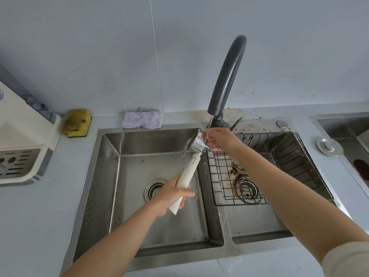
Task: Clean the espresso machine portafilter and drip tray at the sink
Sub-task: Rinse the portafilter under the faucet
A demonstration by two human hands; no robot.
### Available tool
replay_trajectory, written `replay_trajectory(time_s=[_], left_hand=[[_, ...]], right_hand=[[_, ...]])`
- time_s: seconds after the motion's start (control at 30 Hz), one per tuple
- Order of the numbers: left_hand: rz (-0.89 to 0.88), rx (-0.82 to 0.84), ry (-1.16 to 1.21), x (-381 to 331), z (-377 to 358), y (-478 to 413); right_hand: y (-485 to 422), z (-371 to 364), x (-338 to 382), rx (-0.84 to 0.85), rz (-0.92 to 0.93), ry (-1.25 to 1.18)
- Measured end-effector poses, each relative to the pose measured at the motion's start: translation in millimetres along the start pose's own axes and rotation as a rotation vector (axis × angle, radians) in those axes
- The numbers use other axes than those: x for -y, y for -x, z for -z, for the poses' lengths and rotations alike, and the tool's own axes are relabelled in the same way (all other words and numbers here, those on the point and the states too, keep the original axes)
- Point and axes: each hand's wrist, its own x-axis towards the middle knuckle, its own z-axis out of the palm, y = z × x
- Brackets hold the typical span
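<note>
At the far left the drip tray (pixel 18 163) sits in the espresso machine (pixel 22 124) on the tabletop (pixel 40 216), well apart from your hands. Over the left sink basin (pixel 129 140), your left hand (pixel 171 193) has its fingers wrapped tight round the lower end of the white handle of the portafilter (pixel 189 170), which slants up and right to its metal head under the thin stream from the tap (pixel 227 76). Your right hand (pixel 221 139) meets that head from the right, thumb and fingers pinching its edge, just beside the wire basket (pixel 279 156).
</note>
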Motion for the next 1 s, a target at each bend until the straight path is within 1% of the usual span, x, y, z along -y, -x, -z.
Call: replay_trajectory(time_s=[0.23,0.33,0.5,0.77,1.0], left_hand=[[0.066,0.172,0.274,0.9,-12.5,9.1],[0.077,0.219,0.342,-0.8,-16.1,10.8],[0.083,0.261,0.354,-7.9,-21.0,11.1],[0.064,0.290,0.344,-21.8,-22.0,2.6],[0.018,0.283,0.354,-29.3,-26.0,-6.9]], right_hand=[[3.2,-1.9,1.5,0.077,0.037,-0.050],[2.4,-1.5,0.2,0.067,0.028,-0.074],[1.1,1.2,-1.8,0.029,-0.017,-0.101],[-2.1,8.4,3.8,-0.006,-0.036,-0.037],[3.5,8.7,13.9,0.055,0.017,-0.043]])
